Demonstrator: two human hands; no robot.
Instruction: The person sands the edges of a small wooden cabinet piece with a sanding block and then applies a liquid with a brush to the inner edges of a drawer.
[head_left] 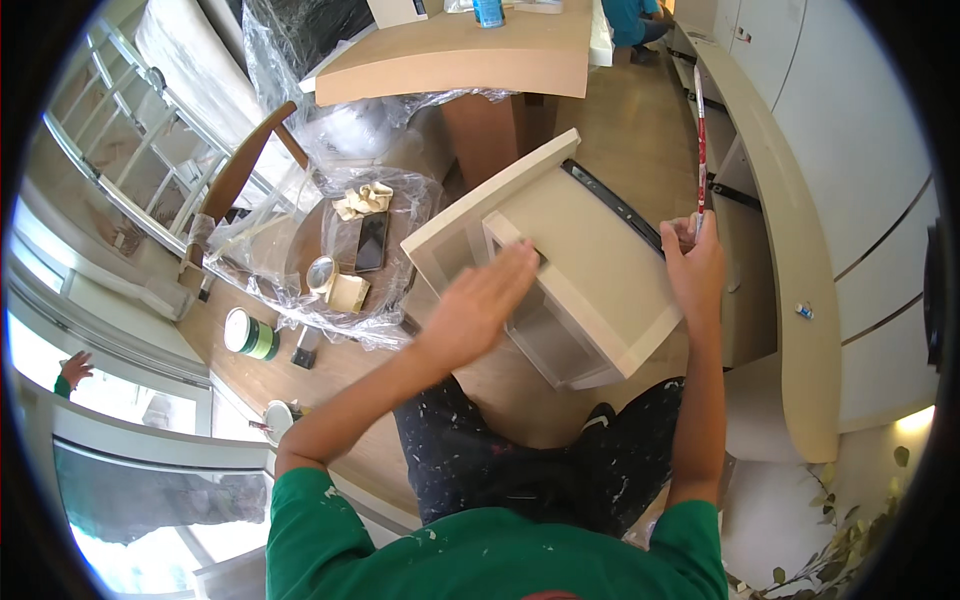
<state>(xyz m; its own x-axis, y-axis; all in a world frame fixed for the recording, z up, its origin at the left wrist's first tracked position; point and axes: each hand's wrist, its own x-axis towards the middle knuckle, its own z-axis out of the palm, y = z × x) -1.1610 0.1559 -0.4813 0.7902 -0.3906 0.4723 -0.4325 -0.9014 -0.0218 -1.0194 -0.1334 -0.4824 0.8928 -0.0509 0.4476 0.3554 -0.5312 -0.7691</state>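
Note:
A pale beige drawer rests tilted in front of my knees, with a black slide rail along its upper face. My left hand, blurred by motion, reaches over the drawer's near left edge with fingers stretched out. A small dark patch shows by its fingertips; I cannot tell what it is. In my closed right hand, beside the drawer's right corner, is a long thin red and white stick pointing away from me. Its exact kind is unclear.
A plastic-covered chair at left holds a phone, a tape roll and crumpled paper. A green can stands on the floor. Behind is a cardboard-covered table; a long cabinet runs right. Another person crouches far off.

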